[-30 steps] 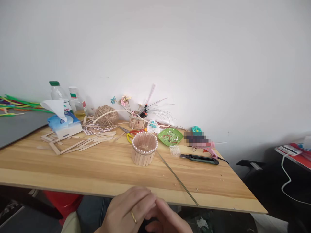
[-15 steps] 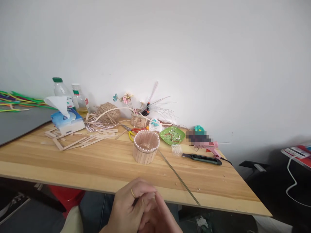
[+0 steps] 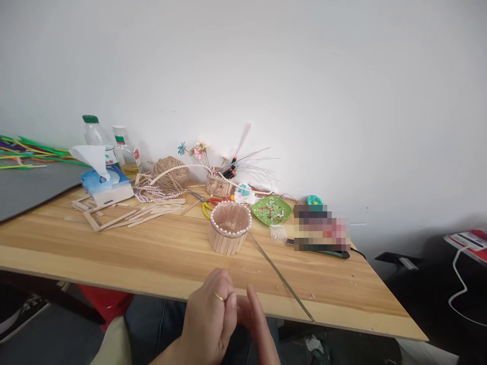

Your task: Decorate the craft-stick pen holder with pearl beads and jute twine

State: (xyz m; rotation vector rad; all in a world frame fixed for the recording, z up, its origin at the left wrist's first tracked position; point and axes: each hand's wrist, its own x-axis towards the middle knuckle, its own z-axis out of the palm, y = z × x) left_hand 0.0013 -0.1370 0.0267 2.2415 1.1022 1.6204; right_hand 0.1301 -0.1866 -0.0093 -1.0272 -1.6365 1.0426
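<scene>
My left hand (image 3: 211,312), with a ring on one finger, is curled closed in front of the table's front edge, its thumb pressed against the forefinger. Whatever lies inside its fist is hidden. Against it on the right is my right hand (image 3: 255,319), one digit pointing up and its other fingers mostly out of sight behind the left. Just beyond both hands, a round cup of wooden sticks (image 3: 227,243) stands upright on the table, white beads around its rim. A thin greenish stem (image 3: 283,279) runs from beside the cup to the front edge.
On the wooden table (image 3: 152,258) are a tissue pack (image 3: 108,187), a twine ball (image 3: 171,172), loose wooden sticks (image 3: 155,209), yellow-handled pliers (image 3: 206,209) and a green dish of beads (image 3: 272,210). A partly blurred cutter (image 3: 335,254) lies at right. Two bottles (image 3: 95,133) stand behind.
My left hand has curled into a tighter fist and turned more upright. The fingertips no longer meet on top, and my right hand's raised digit stands apart. The cup has stayed put.
</scene>
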